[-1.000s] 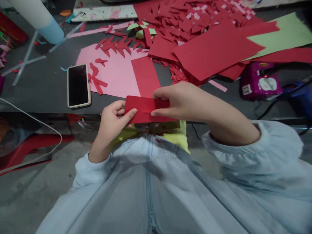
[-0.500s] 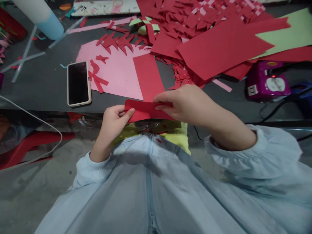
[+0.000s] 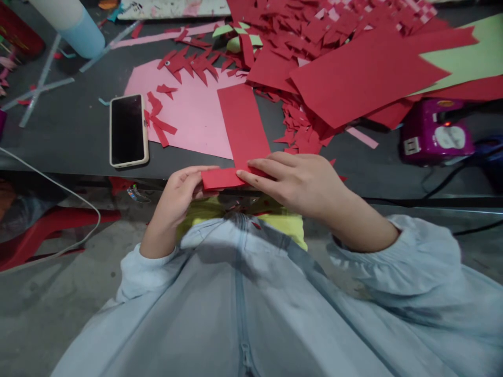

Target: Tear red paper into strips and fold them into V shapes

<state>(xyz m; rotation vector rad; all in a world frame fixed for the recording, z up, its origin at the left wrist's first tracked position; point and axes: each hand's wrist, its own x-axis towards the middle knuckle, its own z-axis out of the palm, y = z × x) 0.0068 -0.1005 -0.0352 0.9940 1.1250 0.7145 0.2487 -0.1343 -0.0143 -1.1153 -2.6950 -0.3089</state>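
Observation:
A narrow folded strip of red paper (image 3: 223, 178) lies across the table's front edge. My left hand (image 3: 176, 196) grips its left end, with some fingers hidden beneath. My right hand (image 3: 294, 180) is closed on the strip's right part, fingers pressed along it. Just beyond the strip, a red paper rectangle (image 3: 244, 123) rests partly on a pink sheet (image 3: 192, 118). Cut red pieces (image 3: 181, 64), one with a small round eye, lie on the pink sheet's far part.
A phone (image 3: 128, 131) lies left of the pink sheet. Behind stands a white and blue bottle (image 3: 80, 31). Large red sheets (image 3: 357, 78) and a heap of red scraps (image 3: 298, 26) cover the back right. A purple power box (image 3: 436, 133) with cables sits at right.
The red paper in my hands is now folded into a narrower strip. My right hand has lowered and flattened along it. The view has shifted slightly.

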